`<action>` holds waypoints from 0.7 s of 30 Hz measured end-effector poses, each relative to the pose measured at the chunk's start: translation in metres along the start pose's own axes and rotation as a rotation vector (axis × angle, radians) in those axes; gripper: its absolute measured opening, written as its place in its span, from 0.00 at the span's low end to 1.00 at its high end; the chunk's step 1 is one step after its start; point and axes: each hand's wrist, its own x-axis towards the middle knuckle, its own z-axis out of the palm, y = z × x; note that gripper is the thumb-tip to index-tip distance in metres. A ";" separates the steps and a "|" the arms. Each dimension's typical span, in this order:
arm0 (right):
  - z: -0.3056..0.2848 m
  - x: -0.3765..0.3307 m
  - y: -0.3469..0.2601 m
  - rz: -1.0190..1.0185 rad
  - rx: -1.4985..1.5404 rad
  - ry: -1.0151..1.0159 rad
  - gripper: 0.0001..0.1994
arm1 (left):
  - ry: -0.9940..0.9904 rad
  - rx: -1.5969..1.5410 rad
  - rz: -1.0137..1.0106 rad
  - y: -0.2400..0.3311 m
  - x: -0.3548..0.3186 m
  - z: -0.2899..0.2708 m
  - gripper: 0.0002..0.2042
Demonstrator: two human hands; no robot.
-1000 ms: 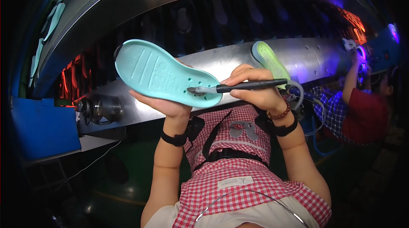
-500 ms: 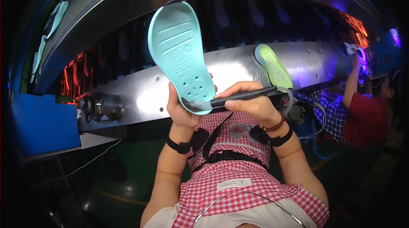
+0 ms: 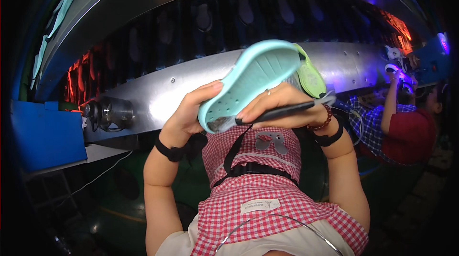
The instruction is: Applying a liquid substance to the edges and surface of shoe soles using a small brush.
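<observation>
A light turquoise shoe sole (image 3: 258, 67) is held tilted above the metal ledge, its rimmed inner side partly facing me and its small holes toward the near end. My left hand (image 3: 189, 110) is closed on the sole's left edge near that end, thumb along the rim. A brush with a black handle (image 3: 282, 110) lies in the closed fingers of my right hand (image 3: 287, 103), which is close against the sole's right edge. The brush's pale tip is at the sole's near end, over a dark patch. Behind the turquoise sole, a yellow-green sole (image 3: 311, 76) is partly hidden.
A metal ledge (image 3: 148, 98) runs across, with a dark row of sole shapes (image 3: 246, 9) behind it. At left stand a clear pot (image 3: 117, 114) and a blue box (image 3: 48, 134). A co-worker in red (image 3: 413, 129) handles something under violet light at right.
The turquoise sole has swung rightward and tilted, its far end now lower and over the yellow-green sole. My left hand has shifted from the near end to the left edge. The brush stays gripped.
</observation>
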 end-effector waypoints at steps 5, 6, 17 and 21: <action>-0.025 -0.002 -0.012 -0.016 0.000 -0.194 0.10 | 0.040 0.064 -0.180 0.002 -0.007 -0.012 0.25; -0.024 -0.001 -0.012 -0.067 0.016 -0.068 0.10 | 0.026 0.003 -0.160 0.007 -0.010 -0.006 0.24; -0.016 -0.023 0.010 0.031 0.012 0.092 0.10 | 0.048 0.208 0.070 0.017 -0.033 -0.020 0.28; -0.010 -0.030 -0.020 -0.019 -0.051 0.097 0.09 | -0.214 -0.271 0.013 0.023 -0.043 -0.045 0.29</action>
